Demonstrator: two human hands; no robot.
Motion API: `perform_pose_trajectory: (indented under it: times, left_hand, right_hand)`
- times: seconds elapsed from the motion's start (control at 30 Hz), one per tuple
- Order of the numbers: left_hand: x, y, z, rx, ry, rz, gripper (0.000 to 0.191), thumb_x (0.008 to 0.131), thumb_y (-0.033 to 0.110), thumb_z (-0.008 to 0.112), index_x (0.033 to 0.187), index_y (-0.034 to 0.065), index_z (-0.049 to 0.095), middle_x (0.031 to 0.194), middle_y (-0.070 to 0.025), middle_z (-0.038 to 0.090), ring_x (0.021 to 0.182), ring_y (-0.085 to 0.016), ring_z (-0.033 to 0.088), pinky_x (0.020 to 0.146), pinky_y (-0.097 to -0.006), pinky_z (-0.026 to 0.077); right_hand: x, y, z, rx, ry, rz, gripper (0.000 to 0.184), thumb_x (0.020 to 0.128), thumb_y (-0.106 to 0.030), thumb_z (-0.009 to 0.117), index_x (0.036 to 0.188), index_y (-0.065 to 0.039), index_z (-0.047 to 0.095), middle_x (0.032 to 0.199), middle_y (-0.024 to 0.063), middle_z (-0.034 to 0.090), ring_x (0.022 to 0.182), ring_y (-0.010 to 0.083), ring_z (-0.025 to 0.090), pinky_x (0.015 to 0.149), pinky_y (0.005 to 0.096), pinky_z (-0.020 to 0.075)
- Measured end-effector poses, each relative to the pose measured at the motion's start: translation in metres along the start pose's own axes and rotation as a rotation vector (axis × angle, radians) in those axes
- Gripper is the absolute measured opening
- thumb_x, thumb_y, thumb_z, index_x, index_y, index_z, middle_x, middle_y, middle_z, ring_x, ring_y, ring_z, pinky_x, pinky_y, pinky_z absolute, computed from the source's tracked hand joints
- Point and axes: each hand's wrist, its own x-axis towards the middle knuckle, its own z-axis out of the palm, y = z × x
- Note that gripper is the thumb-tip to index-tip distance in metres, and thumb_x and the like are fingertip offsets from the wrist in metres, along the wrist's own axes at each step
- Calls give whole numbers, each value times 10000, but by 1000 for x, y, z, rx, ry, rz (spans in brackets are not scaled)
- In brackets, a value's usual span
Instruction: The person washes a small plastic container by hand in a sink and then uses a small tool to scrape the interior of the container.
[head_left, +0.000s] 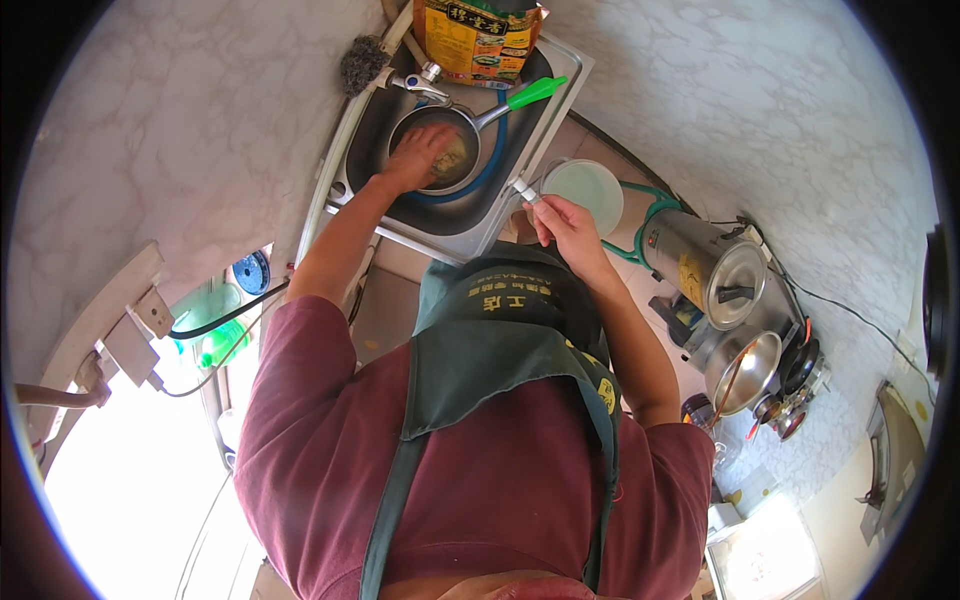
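My left hand (421, 156) reaches into a small metal pan (474, 174) with a bright green handle (537, 93). Its fingers are in or over the pan, beside pale yellowish bits (451, 159) in what looks like water. Whether the fingers grip anything is hidden. The pan sits in a stainless steel sink (457, 240), under a chrome faucet (421, 87). Near the sink's right edge, my right hand (568, 226) is closed around a slim object with a silvery-white end (525, 189); I cannot tell what it is.
A printed yellow food bag (476, 45) stands at the sink's far end. A steel-wool scourer (364, 66) is by the faucet. Below right are a pale bucket (589, 196), a lidded metal pot (694, 259) and a steel bowl (742, 371). Marbled wall panels flank the sink.
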Motion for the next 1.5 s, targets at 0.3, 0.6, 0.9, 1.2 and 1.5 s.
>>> perform_pose_trajectory:
  times: [0.3, 0.6, 0.9, 1.2, 1.5]
  left_hand:
    - [-4, 1, 7, -1, 74, -30, 1065, 639, 112, 861, 1545, 199, 308, 1515, -114, 379, 1395, -363, 389, 1185, -472, 301]
    - [-1, -2, 17, 40, 106, -135, 1054, 649, 202, 865, 1545, 195, 309, 1520, -120, 400, 1381, -339, 414, 1174, -468, 311]
    - [2, 0, 12, 36, 102, -185, 1069, 645, 223, 875, 1545, 194, 299, 1511, -127, 401, 1365, -347, 423, 1163, -467, 328]
    - [0, 3, 11, -13, 145, -243, 1070, 647, 200, 877, 1547, 199, 298, 1525, -146, 381, 1370, -389, 405, 1164, -472, 340]
    - [-5, -1, 7, -44, 178, -221, 1076, 655, 209, 876, 1555, 219, 287, 1541, -164, 367, 1399, -397, 376, 1173, -467, 342]
  right_hand:
    - [0, 2, -2, -6, -9, 3, 294, 1041, -250, 566, 1110, 13, 679, 733, -19, 571, 634, 70, 521, 589, 217, 433]
    - [-3, 1, -3, -12, 1, -1, 287, 1039, -240, 566, 1103, 14, 683, 727, -20, 569, 632, 71, 517, 590, 215, 426]
    - [-4, 2, -3, -27, -1, -12, 295, 1039, -247, 567, 1098, 17, 685, 724, -19, 568, 628, 69, 517, 590, 214, 427]
    - [-5, 2, -5, -3, -7, 3, 294, 1040, -242, 565, 1107, 21, 677, 729, -21, 563, 633, 67, 509, 593, 218, 426]
    - [-5, 5, -8, 26, -19, 5, 288, 1035, -242, 576, 1109, 17, 678, 732, -23, 559, 637, 66, 505, 589, 218, 418]
